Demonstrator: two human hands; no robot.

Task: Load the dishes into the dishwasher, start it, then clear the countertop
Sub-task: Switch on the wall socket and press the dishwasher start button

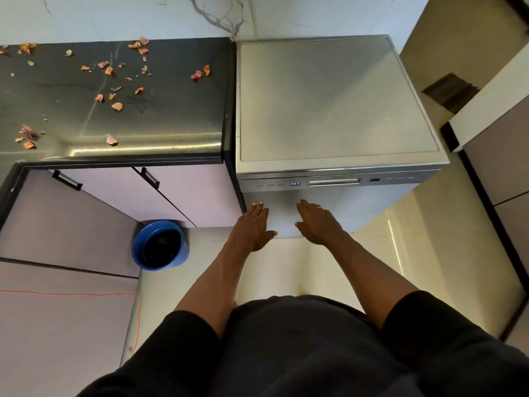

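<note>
Since the dishwasher (337,104) is closed, display (294,183) lit, loading seems done; left hand (253,226) and right hand (319,222) lie flat, empty, at its door; peels (116,106) upper left need clearing.

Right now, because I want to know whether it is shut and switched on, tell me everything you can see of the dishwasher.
The dishwasher is a silver, brushed-metal box with a flat top, standing right of the dark countertop against the marble wall. Its door is shut. The front control strip shows a lit blue display and a recessed handle slot. Left grip and right grip, fingers straight, lie at the door front; contact is unclear.
</note>
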